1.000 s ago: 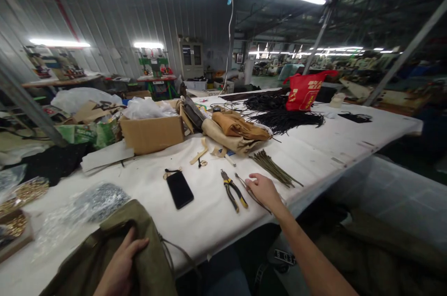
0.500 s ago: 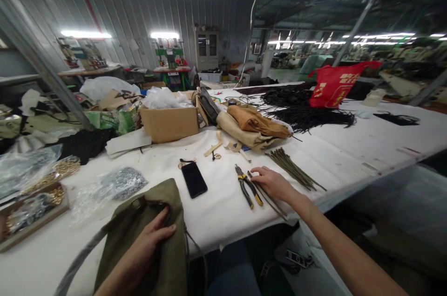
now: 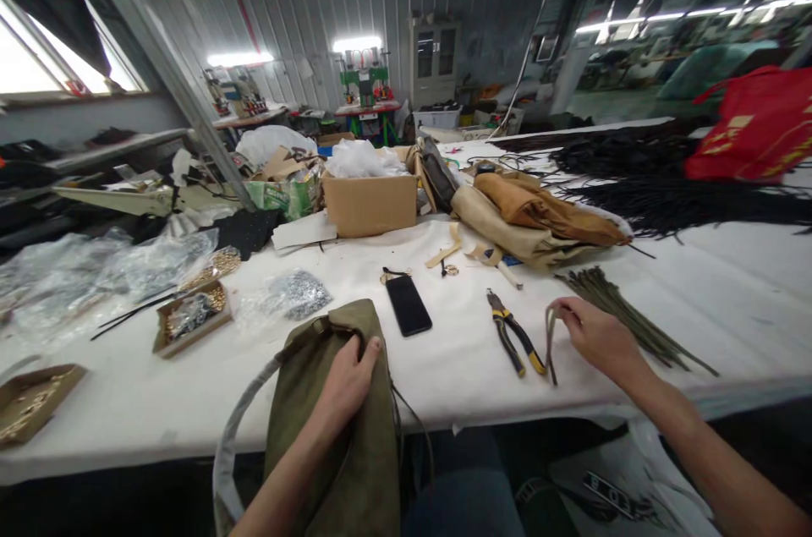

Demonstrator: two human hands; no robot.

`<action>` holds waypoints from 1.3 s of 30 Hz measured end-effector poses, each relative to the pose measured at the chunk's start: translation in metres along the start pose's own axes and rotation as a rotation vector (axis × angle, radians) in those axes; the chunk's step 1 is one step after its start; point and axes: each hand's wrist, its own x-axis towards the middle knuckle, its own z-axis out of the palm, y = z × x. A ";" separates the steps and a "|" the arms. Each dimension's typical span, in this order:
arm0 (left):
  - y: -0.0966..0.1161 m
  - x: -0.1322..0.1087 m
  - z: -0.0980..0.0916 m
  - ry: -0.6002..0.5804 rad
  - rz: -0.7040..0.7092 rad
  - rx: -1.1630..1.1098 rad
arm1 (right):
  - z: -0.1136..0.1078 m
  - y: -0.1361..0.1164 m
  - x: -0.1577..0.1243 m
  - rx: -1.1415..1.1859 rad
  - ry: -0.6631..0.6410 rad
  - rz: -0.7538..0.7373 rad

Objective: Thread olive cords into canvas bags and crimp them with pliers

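Note:
An olive green bag (image 3: 374, 452) hangs over the front edge of the table, its grey strap looping to the left. My left hand (image 3: 348, 376) grips the bag near its upper edge, fingers tucked into the fabric and thumb on top. My right hand (image 3: 589, 330) pinches a thin olive cord (image 3: 551, 347), which droops from the fingertips. Just left of that cord lie pliers (image 3: 512, 332) with black and yellow handles, spread apart. Behind and right of my right hand rests a bundle of olive cords (image 3: 628, 313).
A black phone (image 3: 408, 305) lies mid-table. Farther back are a cardboard box (image 3: 371, 203) and folded tan and brown bags (image 3: 539, 220). Small trays (image 3: 194, 317) and a bag of metal parts (image 3: 298, 293) sit left. Black cords (image 3: 710, 203) and a red bag (image 3: 754, 127) are right.
The view has turned left. My right hand has lifted the olive cord, which lay on the table beside the pliers. My left hand stays on the bag.

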 end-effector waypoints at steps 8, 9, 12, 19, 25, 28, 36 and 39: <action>0.007 0.005 0.026 -0.056 -0.012 0.231 | 0.015 -0.133 -0.068 1.099 -0.168 0.453; 0.013 0.002 0.031 -0.037 -0.010 0.256 | 0.021 -0.150 -0.077 1.174 -0.216 0.465; 0.023 -0.006 0.033 -0.015 -0.033 0.230 | 0.035 -0.185 -0.099 1.245 -0.302 0.450; -0.004 0.003 -0.015 -0.061 -0.210 -0.248 | 0.057 -0.231 -0.115 1.114 -0.399 0.151; -0.004 0.003 -0.027 0.093 -0.099 -0.385 | 0.103 -0.303 -0.134 1.108 -0.528 0.154; -0.001 0.007 -0.038 0.066 -0.106 -0.269 | 0.106 -0.320 -0.139 1.175 -0.665 0.093; -0.019 0.010 -0.043 -0.246 -0.224 -0.185 | 0.083 -0.274 -0.124 1.244 -0.533 0.346; -0.024 0.015 -0.026 -0.252 -0.199 -0.141 | 0.076 -0.265 -0.123 1.401 -0.439 0.501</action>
